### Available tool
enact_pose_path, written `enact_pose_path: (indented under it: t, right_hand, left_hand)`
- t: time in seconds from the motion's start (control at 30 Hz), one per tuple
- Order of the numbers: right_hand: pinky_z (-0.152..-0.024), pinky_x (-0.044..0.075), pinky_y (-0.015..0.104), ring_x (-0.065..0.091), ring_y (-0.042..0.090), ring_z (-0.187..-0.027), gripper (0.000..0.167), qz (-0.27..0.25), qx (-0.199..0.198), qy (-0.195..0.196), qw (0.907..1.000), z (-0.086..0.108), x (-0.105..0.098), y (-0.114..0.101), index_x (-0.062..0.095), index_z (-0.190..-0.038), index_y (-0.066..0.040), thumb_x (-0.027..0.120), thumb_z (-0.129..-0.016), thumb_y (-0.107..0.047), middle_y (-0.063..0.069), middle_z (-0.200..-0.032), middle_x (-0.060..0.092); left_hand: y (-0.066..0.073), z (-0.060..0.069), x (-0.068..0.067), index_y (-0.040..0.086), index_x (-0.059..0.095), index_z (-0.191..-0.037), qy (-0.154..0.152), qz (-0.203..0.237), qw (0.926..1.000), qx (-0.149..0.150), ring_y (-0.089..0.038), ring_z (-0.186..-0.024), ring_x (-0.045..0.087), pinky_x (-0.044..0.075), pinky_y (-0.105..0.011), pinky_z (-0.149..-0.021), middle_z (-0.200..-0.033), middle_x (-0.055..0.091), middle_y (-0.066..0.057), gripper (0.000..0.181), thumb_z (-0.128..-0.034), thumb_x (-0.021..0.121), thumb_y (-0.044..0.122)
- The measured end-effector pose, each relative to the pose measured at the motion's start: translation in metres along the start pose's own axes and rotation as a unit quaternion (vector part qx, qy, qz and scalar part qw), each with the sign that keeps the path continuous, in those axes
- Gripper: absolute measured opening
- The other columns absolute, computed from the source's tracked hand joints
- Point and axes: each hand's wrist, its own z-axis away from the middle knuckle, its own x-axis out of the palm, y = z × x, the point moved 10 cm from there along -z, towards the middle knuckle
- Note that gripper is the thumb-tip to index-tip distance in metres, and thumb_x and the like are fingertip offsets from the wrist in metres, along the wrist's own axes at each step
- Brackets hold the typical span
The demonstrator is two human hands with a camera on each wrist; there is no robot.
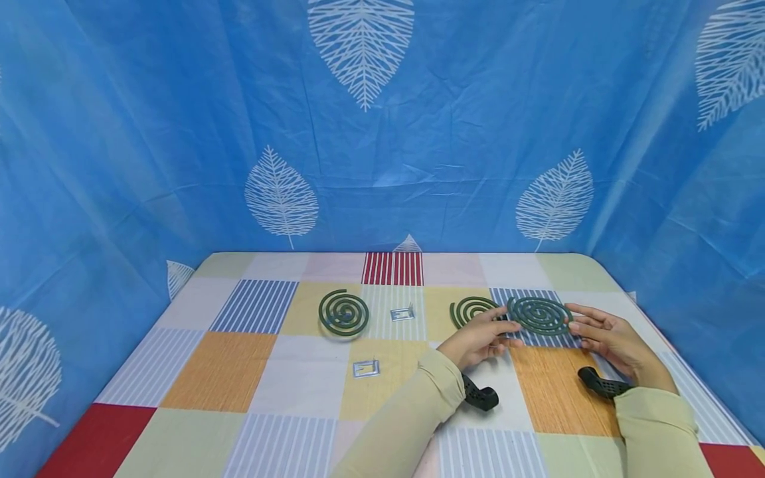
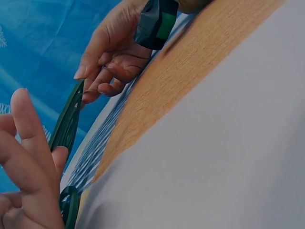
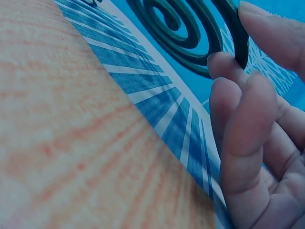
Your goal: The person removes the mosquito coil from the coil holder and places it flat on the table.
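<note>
A green mosquito coil (image 1: 540,315), its rings closely spaced, is held up off the table, tilted. My right hand (image 1: 609,342) pinches its right edge between thumb and fingertips, seen close in the right wrist view, where the coil (image 3: 183,33) runs out of frame. At its left edge is my left hand (image 1: 481,335), thumb and a fingertip on either side of the rim. The left wrist view shows the coil (image 2: 69,117) edge-on between both hands. Partly behind the left hand, a second coil (image 1: 469,305) lies on the table.
Another green coil (image 1: 343,295) sits farther left, with metal showing at its centre. Two small metal coil stands, one farther back (image 1: 403,313) and one nearer (image 1: 366,368), lie mid-table on the patchwork cloth (image 1: 233,372). Blue leaf-print curtains (image 1: 418,166) enclose the back and sides.
</note>
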Motion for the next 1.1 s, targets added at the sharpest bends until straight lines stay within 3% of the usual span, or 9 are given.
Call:
enact_pose_path:
  t: [0.13,0.6,0.77,0.9,1.1]
  right_hand:
    - [-0.073,0.061,0.023,0.07,0.004,-0.092,0.043,0.008,-0.001,-0.001,1.0,0.0003,0.0008,-0.0007,0.072,-0.111,-0.052,0.067,-0.108,-0.009,-0.017,-0.106,0.072]
    - [-0.073,0.061,0.022,0.069,0.006,-0.086,0.035,0.0,0.014,0.014,0.9998,0.0003,-0.0008,0.0022,0.075,-0.107,-0.049,0.075,-0.104,-0.014,-0.006,-0.104,0.072]
    - [-0.073,0.061,0.022,0.068,0.006,-0.085,0.037,0.003,0.012,0.014,0.9998,0.0011,-0.0008,0.0017,0.075,-0.107,-0.05,0.074,-0.104,-0.013,-0.007,-0.103,0.071]
    - [-0.074,0.061,0.022,0.068,0.007,-0.084,0.039,0.003,0.014,0.018,0.9997,0.0005,-0.0005,0.0018,0.074,-0.106,-0.05,0.074,-0.104,-0.011,-0.009,-0.101,0.07]
    - [-0.075,0.062,0.022,0.069,0.007,-0.085,0.04,0.009,0.014,0.019,0.9997,-0.0002,0.0002,0.0019,0.073,-0.106,-0.051,0.076,-0.104,-0.011,-0.009,-0.103,0.068]
  left_hand:
    - [-0.0017,-0.0017,-0.0013,0.01,0.034,-0.17,0.002,-0.004,1.0,-0.008,-0.004,-0.061,0.059,0.045,-0.013,-0.051,-0.124,0.075,-0.025,0.067,-0.1099,0.063,0.01]
    - [-0.0071,-0.0046,-0.0009,0.005,0.034,-0.169,-0.003,-0.009,0.9997,-0.021,-0.002,-0.06,0.057,0.047,-0.013,-0.055,-0.127,0.075,-0.015,0.064,-0.1117,0.06,0.011]
    - [-0.0072,-0.005,0.0004,0.003,0.035,-0.168,-0.005,-0.015,0.9997,-0.02,-0.002,-0.059,0.056,0.048,-0.013,-0.055,-0.122,0.076,-0.023,0.064,-0.1109,0.061,0.01]
    - [-0.0074,-0.0051,0.0006,0.001,0.036,-0.167,-0.002,-0.017,0.9997,-0.02,-0.002,-0.059,0.058,0.048,-0.013,-0.055,-0.113,0.078,-0.02,0.064,-0.1098,0.062,0.009]
    - [-0.0067,-0.0031,-0.001,-0.002,0.037,-0.166,0.011,-0.022,0.9996,-0.015,-0.002,-0.063,0.062,0.049,-0.013,-0.055,-0.121,0.077,-0.021,0.064,-0.1083,0.064,0.006]
